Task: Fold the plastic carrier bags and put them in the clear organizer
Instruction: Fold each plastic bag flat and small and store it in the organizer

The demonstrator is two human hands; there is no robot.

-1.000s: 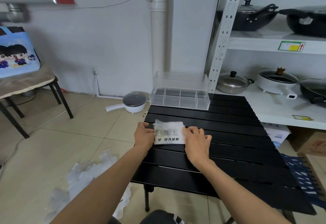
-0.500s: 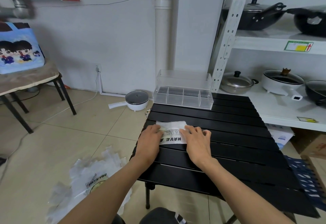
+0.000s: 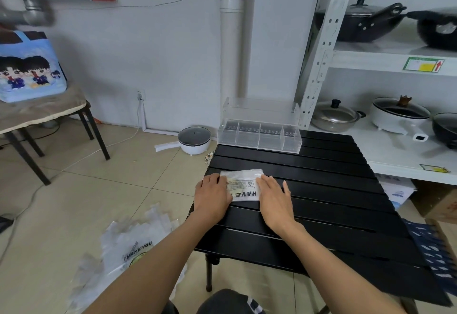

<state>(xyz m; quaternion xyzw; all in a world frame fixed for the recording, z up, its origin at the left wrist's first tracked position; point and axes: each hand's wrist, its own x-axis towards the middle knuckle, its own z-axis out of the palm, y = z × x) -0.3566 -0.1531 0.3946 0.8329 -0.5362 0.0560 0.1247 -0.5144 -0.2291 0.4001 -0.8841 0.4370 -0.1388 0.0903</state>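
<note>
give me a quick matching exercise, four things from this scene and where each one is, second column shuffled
Things:
1. folded bag
2. clear organizer
3. unfolded bags
4. blue cartoon tote

Places:
A. on the tiled floor, left of the table
B. far edge of the black slatted table
C. on the cushioned seat at far left
D. pressed flat on the table under the left hand and right hand

Pairs: 1-D, 2-B, 3-A, 4-C

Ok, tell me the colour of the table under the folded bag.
Black, slatted table; head view.
</note>
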